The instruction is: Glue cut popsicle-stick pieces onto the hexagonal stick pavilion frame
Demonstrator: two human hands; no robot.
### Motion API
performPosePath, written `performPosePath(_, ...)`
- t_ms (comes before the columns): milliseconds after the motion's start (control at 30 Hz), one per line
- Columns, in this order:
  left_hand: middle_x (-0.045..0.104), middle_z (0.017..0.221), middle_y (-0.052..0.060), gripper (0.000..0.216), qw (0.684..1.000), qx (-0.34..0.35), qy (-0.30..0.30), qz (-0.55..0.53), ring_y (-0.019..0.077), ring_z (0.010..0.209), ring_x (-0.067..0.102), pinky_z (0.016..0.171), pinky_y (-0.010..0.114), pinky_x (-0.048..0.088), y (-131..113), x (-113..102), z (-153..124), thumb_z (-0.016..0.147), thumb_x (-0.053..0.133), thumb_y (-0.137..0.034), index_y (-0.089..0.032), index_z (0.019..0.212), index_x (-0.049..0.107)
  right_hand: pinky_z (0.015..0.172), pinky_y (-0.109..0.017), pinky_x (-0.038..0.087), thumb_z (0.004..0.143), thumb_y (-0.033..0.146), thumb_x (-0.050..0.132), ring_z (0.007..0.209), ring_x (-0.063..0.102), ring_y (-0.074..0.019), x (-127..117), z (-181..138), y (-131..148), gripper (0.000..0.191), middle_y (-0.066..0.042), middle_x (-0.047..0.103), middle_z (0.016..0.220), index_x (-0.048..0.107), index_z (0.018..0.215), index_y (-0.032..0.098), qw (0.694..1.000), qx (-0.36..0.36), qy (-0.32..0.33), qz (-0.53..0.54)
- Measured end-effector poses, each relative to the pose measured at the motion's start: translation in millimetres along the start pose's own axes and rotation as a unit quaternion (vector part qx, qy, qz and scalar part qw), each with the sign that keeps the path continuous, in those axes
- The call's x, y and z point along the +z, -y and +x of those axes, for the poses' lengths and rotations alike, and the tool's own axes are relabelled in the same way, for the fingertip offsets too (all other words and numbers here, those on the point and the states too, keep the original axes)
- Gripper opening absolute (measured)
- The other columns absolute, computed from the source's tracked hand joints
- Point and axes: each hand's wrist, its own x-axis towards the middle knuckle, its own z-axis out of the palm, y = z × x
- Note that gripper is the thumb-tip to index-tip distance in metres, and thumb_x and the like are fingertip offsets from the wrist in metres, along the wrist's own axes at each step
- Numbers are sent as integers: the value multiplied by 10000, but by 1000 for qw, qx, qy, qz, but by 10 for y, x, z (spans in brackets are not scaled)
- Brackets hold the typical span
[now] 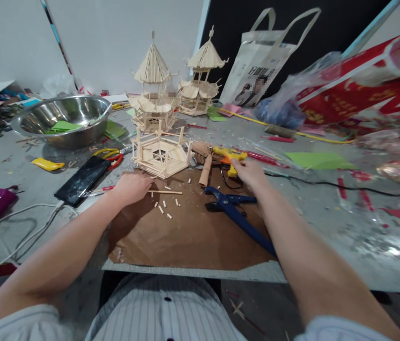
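Note:
My left hand [131,187] rests on brown paper [189,232], fingers curled around the end of a thin wooden stick [167,192] lying flat. Just beyond it stands a hexagonal stick-built base [160,155]. My right hand [248,172] is closed around the handle of a yellow glue gun [228,156] lying on the table. Short cut stick pieces [164,208] are scattered on the paper. Blue-handled cutters [237,213] lie beside my right forearm.
Two finished stick pagodas [153,90] [201,80] stand behind the base. A steel bowl [63,118], a phone [82,180] on a cable, a yellow knife [47,164] and scissors sit left. A white bag [263,61], plastic bags and red banners crowd the right.

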Motion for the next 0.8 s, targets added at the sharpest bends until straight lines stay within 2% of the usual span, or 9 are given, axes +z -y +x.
performPosePath(133,678,805,94,326,1000,-11,18,3,207,716,635,613,298,447,3,5,-1,869,336,-315,-195,969,622,593,-287,410,856,519,280,805,626,-245,-7,4,3,558,-125,685,840,695,825,148,999,0,19,-32)
performPosePath(300,673,782,76,332,1000,-17,18,3,206,702,630,603,298,438,15,-6,-4,877,336,-336,-198,889,638,649,-322,412,876,502,188,873,615,-276,-25,-12,11,623,-169,669,910,685,898,128,998,1,14,-68)
performPosePath(400,658,842,68,323,1000,-21,3,-5,199,754,620,622,289,439,-5,-10,-7,883,338,-325,-194,885,633,687,-353,415,865,498,233,905,601,-299,-51,-57,33,582,-196,647,964,666,953,119,997,9,-24,-74)
performPosePath(533,585,1064,54,281,999,-6,-46,-22,200,917,566,649,270,436,-52,25,-12,874,389,-359,-246,1024,597,767,-383,405,846,468,320,960,564,-293,-57,-131,68,498,-191,621,1006,654,996,129,993,-15,-103,-54)
performPosePath(667,583,1043,55,304,997,15,-63,-35,220,988,509,678,292,438,-71,71,-16,868,402,-415,-252,1057,575,857,-455,343,830,402,390,1048,486,-311,-26,-163,70,401,-167,598,1076,654,1000,152,982,-54,-171,-53)
performPosePath(800,591,1042,68,337,996,19,-77,-36,228,986,501,750,333,426,-50,94,-15,866,399,-438,-239,1079,568,881,-472,317,814,348,438,1062,476,-311,-36,-165,69,332,-140,601,1093,657,991,172,979,-72,-182,-50)
